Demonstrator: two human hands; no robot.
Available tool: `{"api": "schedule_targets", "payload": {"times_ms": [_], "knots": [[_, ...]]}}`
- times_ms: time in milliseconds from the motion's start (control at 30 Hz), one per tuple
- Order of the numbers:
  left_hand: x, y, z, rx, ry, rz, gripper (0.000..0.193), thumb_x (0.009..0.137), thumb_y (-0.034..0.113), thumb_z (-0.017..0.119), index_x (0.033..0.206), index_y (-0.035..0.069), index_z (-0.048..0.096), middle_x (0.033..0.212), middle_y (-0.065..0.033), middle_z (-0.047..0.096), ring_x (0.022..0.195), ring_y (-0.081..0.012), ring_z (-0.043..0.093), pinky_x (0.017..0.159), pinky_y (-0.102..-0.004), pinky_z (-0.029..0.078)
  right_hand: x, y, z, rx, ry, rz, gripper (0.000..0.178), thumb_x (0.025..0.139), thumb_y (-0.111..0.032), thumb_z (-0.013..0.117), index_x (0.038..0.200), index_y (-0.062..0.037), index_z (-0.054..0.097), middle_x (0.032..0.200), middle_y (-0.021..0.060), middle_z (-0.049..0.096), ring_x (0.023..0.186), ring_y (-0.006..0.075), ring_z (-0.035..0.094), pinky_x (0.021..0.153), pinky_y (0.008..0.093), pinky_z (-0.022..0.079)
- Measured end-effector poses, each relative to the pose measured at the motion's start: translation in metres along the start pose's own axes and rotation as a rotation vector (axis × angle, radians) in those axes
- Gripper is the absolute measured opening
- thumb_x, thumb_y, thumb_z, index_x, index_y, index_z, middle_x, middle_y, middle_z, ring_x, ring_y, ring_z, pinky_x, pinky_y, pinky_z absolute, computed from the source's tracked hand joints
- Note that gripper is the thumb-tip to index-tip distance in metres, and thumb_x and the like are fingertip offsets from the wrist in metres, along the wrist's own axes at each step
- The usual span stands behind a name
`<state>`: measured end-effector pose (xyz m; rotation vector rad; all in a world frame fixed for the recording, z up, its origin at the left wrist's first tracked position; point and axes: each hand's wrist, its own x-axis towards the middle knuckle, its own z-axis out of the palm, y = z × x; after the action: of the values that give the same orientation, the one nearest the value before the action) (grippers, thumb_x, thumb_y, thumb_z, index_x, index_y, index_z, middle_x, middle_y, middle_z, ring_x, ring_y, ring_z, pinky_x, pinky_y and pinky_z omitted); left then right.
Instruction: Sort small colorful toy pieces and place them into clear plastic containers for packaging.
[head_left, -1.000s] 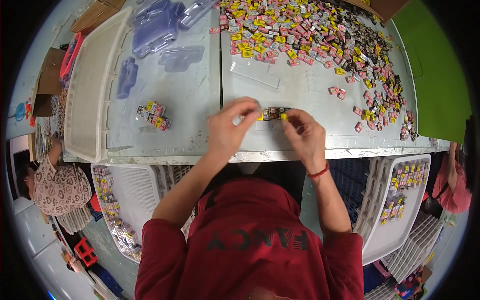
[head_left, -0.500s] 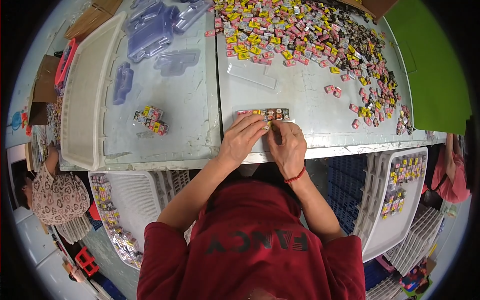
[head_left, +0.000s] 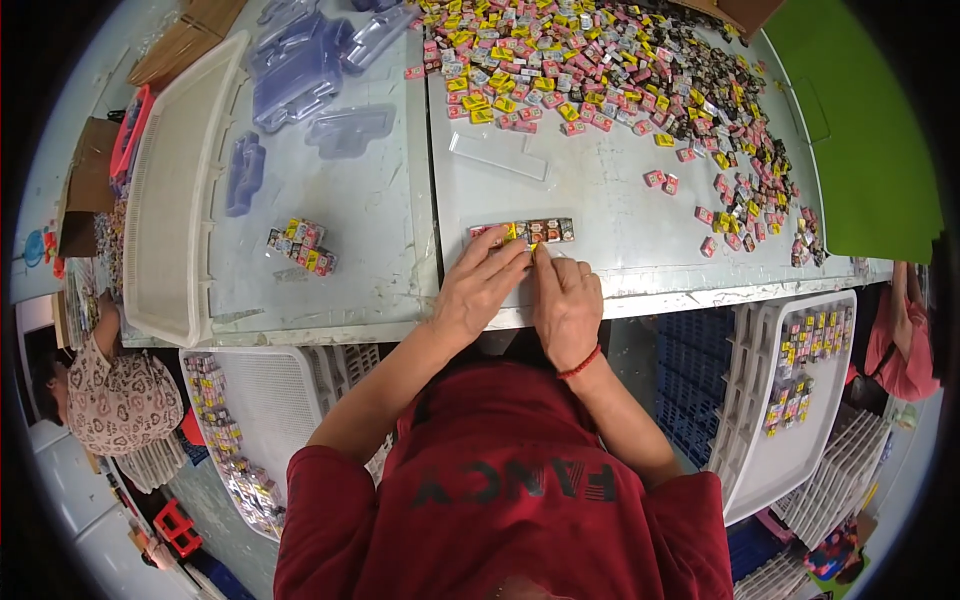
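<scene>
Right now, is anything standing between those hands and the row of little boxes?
Nothing visible: the left hand and right hand both have fingers at the near side of the row of little boxes. A clear plastic piece lies beyond it.

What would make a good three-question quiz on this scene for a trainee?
1. Which wrist wears the red bracelet?
2. True or false: the left hand and right hand are side by side at the row of small boxes.
3. Where is the scattered heap: A, on the floor; B, beyond both hands; C, between hands and body?

Key: 1, right; 2, true; 3, B.
</scene>
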<state>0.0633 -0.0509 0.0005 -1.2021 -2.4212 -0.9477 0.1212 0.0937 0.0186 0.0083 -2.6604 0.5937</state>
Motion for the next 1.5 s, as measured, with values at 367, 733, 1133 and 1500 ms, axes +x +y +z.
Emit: {"api": "schedule_targets", "payload": {"times_ms": [367,733,1133,1500], "knots": [[-0.007,0.009,-0.019,-0.029,-0.224,-0.112,0.057,0.081,0.011,0.063,0.133,-0.002,0.042,0.143,-0.0164,0.038,0.133,-0.0394,0.032,0.109,-0.0478,0.029,0.001,0.01,-0.016,0.095,-0.158,-0.034,0.041,0.08,0.002,0.055,0.121,0.0024,0.055,0.086,0.0172,0.058,0.074,0.0335,0.058,0.065,0.0411,0.047],[0.03,-0.036,-0.032,-0.064,-0.113,-0.549,0.022,0.091,0.021,0.055,0.099,0.004,0.067,0.098,-0.0163,0.065,0.091,-0.0362,0.06,0.076,-0.0426,0.047,0.044,0.06,-0.002,0.264,-0.168,0.265,0.018,0.087,-0.011,0.059,0.1,0.0009,0.064,0.088,0.0213,0.066,0.078,0.0391,0.064,0.066,0.0419,0.052],[0.034,-0.049,-0.028,-0.366,-0.375,-0.659,0.02,0.09,0.02,0.058,0.095,0.003,0.068,0.075,-0.0098,0.068,0.067,-0.0184,0.065,0.059,-0.0312,0.05,0.084,0.043,0.013,0.685,-0.458,0.38,0.017,0.091,-0.014,0.061,0.099,0.0004,0.066,0.068,-0.0011,0.058,0.057,0.0051,0.05,0.052,0.0205,0.042],[-0.026,-0.055,-0.087,-0.905,0.168,-1.027,0.021,0.091,0.02,0.059,0.091,0.0,0.064,0.068,-0.0033,0.063,0.051,-0.0099,0.057,0.05,-0.026,0.046,0.073,0.042,0.022,0.759,-0.43,0.474,0.023,0.094,-0.022,0.06,0.105,-0.0026,0.065,0.07,-0.0038,0.057,0.058,0.0037,0.049,0.052,0.0185,0.039]]}}
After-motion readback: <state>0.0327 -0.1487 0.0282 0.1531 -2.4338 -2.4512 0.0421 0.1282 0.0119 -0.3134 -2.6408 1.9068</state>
